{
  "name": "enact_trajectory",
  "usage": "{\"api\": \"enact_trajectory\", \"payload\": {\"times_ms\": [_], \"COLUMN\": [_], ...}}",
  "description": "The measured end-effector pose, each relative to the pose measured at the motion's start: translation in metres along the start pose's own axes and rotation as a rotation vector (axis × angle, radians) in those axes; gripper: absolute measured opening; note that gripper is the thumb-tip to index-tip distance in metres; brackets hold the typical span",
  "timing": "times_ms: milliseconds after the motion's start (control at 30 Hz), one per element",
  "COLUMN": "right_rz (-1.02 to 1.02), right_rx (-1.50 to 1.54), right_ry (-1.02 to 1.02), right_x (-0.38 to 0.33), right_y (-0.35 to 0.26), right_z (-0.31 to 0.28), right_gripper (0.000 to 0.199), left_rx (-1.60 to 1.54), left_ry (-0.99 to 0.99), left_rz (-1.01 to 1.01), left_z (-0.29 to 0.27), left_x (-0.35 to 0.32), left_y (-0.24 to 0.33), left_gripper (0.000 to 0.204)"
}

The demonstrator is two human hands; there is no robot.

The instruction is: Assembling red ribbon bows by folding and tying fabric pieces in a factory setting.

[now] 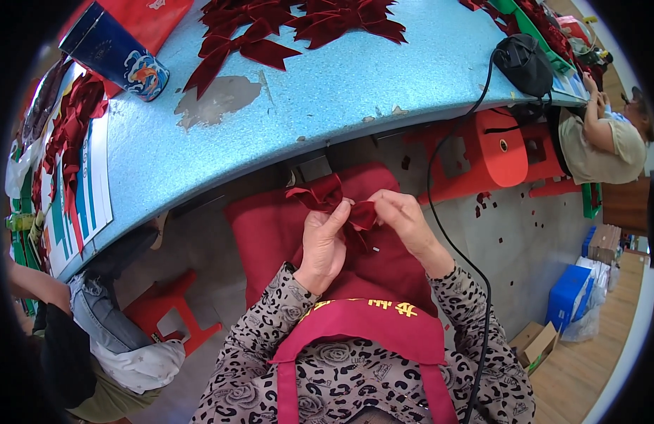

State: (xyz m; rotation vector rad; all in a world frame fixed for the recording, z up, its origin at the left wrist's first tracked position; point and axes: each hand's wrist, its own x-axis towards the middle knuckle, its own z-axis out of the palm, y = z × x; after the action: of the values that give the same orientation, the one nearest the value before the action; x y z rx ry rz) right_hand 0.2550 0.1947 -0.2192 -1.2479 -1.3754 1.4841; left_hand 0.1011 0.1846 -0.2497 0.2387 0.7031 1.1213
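Note:
Above my lap, on the dark red apron point(270, 247), I hold a dark red velvet bow point(325, 192) between both hands. My left hand point(323, 247) pinches it near its middle, thumb on top. My right hand point(406, 220) has its fingertips closed on the loop at the bow's right side. Part of the bow is hidden behind my fingers. A small white speck lies on the apron just below the bow. Beyond my hands, finished-looking dark red bows point(249, 46) lie in a heap on the blue table point(306, 99).
A dark blue tumbler point(115, 53) stands at the table's far left. Red ribbons point(69, 141) lie on a sheet beside it. A black pouch point(523, 65) sits at the right edge; a black cable point(434, 169) hangs past my right arm. Red stools point(482, 152) and co-workers point(595, 141) are on both sides.

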Motion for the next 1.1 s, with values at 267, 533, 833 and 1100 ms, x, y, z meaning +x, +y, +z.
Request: {"api": "enact_trajectory", "payload": {"times_ms": [267, 533, 833, 1100], "right_rz": [0.035, 0.146, -0.164, -0.006], "right_rx": [0.489, 0.45, -0.1, -0.166], "right_ry": [0.094, -0.005, 0.012, 0.019], "right_x": [0.002, 0.014, 0.021, 0.018], "right_y": [0.006, 0.01, 0.002, 0.01], "right_z": [0.042, 0.034, 0.025, 0.016], "right_gripper": [0.027, 0.009, 0.011, 0.013], "left_rx": [-0.108, -0.014, 0.056, 0.099], "left_ry": [0.0, 0.018, -0.027, 0.029], "left_rz": [0.06, 0.102, 0.071, 0.102], "left_z": [-0.008, -0.014, -0.026, -0.011], "left_x": [-0.018, -0.017, -0.008, -0.004], "left_y": [0.009, 0.016, 0.014, 0.009], "left_gripper": [0.01, 0.013, 0.015, 0.015]}}
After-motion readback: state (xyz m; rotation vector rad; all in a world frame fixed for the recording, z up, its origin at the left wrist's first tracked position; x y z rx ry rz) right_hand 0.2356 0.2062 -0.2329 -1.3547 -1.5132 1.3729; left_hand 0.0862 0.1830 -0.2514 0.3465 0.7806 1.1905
